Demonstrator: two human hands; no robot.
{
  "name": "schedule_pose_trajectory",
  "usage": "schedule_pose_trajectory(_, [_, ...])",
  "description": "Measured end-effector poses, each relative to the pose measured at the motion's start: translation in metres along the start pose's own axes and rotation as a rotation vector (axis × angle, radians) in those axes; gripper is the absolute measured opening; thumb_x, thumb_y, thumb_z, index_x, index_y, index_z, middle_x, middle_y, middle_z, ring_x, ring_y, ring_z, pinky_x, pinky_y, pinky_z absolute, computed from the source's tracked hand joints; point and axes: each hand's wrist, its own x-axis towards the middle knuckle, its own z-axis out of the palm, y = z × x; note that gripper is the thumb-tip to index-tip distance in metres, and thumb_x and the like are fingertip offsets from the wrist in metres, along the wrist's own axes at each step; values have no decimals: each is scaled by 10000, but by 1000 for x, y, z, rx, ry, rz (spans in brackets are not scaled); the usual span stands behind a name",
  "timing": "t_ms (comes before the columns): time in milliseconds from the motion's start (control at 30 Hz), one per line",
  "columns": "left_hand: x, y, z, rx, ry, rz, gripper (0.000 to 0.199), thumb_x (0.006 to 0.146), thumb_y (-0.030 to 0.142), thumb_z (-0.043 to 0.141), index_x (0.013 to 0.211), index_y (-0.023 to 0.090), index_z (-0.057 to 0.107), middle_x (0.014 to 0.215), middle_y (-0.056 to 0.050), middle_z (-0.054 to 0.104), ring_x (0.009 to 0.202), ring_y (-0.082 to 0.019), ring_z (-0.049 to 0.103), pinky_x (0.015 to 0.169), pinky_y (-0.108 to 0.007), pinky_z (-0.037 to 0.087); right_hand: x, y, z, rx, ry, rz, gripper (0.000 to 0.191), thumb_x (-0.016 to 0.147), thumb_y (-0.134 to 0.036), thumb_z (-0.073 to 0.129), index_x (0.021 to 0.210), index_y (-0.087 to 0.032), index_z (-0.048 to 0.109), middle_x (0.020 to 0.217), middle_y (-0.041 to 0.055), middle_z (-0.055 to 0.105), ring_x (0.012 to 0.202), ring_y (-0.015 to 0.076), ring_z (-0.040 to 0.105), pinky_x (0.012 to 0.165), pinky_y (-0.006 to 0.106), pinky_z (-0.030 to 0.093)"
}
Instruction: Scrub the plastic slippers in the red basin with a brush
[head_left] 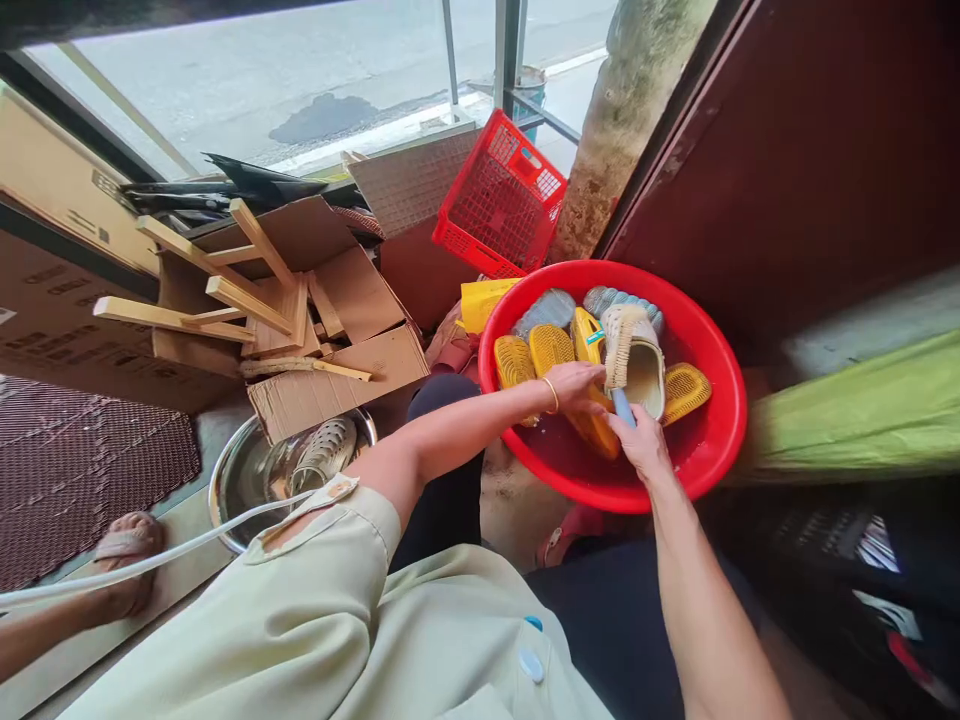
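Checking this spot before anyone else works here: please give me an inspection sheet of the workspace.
Surface: brown patterned mat at left; bare concrete floor beneath the basin.
Job's things: red plastic basin holding yellow slippers, a beige slipper and grey footwear behind them.
Clutter: torn cardboard, wooden slats, red plastic crate, steel bowl.
Hands: right hand grips a blue-handled brush; left hand, wearing a gold bangle, rests among the slippers.
Cables: white cord crosses the lower left.
Surroundings: paved street beyond the glass, tree trunk, dark red panel.
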Motion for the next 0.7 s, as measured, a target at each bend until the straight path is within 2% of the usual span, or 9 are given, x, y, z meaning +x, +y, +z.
schedule_pose_trajectory(100, [2, 5, 7, -4, 80, 5, 573, 860, 537, 771, 1277, 170, 628, 1276, -153, 647, 1096, -282, 685, 881, -362, 546, 11, -1, 3, 80, 4, 48, 634, 665, -725, 753, 985, -177, 734, 757, 26, 663, 729, 217, 570, 644, 317, 432])
schedule_pose_trajectory(167, [1, 6, 6, -84, 174, 53, 516, 876, 489, 771, 1262, 175, 634, 1299, -156, 621, 1119, -278, 671, 929, -384, 552, 11, -6, 4, 287, 25, 73, 629, 624, -681, 815, 985, -176, 715, 772, 4, 656, 735, 198, 574, 673, 315, 461])
schedule_pose_trajectory(233, [1, 6, 0, -231, 349, 113, 494, 878, 484, 778, 1237, 172, 644, 1313, -162, 608, 1191, -278, 637, 1039, -406, 525, 7, -16, 3, 553, 83, 80, 596, 610, -599, 858, 1004, -182, 695, 823, -15, 653, 760, 177, 593, 722, 312, 496])
schedule_pose_trajectory(333, [3, 9, -11, -534, 637, 140, 650, 850, 568, 793, 1328, 167, 610, 1367, -179, 592, 1323, -299, 564, 1170, -445, 438, 3, -35, -5, 870, 197, 45, 543, 608, -430, 890, 1051, -200, 676, 897, -35, 641, 823, 158, 634, 809, 317, 532])
schedule_pose_trajectory(400, [5, 15, -11, -761, 728, 93, 850, 824, 628, 795, 1487, 185, 501, 1474, -190, 538, 1399, -329, 513, 1191, -487, 412, 4, -48, -11, 1011, 253, 6, 494, 641, -361, 865, 1067, -208, 667, 941, -27, 652, 880, 168, 663, 858, 336, 554])
schedule_pose_trajectory(467, [6, 22, -4, -967, 696, 31, 1044, 784, 653, 819, 1614, 230, 346, 1573, -191, 463, 1452, -361, 472, 1198, -539, 394, 7, -58, -15, 1134, 289, -32, 411, 701, -352, 807, 1061, -216, 660, 994, -12, 675, 956, 186, 685, 906, 357, 571])
schedule_pose_trajectory(567, [3, 31, 15, -1173, 486, 29, 1254, 667, 585, 929, 1671, 264, 249, 1594, -177, 466, 1466, -384, 468, 1221, -569, 363, 11, -69, -9, 1271, 310, -56, 331, 757, -361, 729, 1053, -237, 649, 1038, -5, 702, 1036, 190, 699, 962, 362, 578])
schedule_pose_trajectory(633, [-1, 32, 27, -1277, 359, 31, 1261, 632, 530, 962, 1662, 238, 295, 1538, -177, 539, 1418, -383, 526, 1209, -552, 395, 9, -74, 0, 1289, 289, -41, 344, 764, -364, 702, 1082, -247, 643, 1037, -4, 715, 1015, 185, 713, 943, 358, 591])
schedule_pose_trajectory(700, [-7, 30, 33, -1391, 310, -33, 1118, 706, 542, 913, 1626, 204, 375, 1453, -176, 621, 1332, -372, 606, 1166, -540, 453, 5, -75, 7, 1227, 210, -10, 412, 762, -371, 698, 1152, -252, 634, 1027, 3, 724, 946, 188, 728, 872, 362, 614])
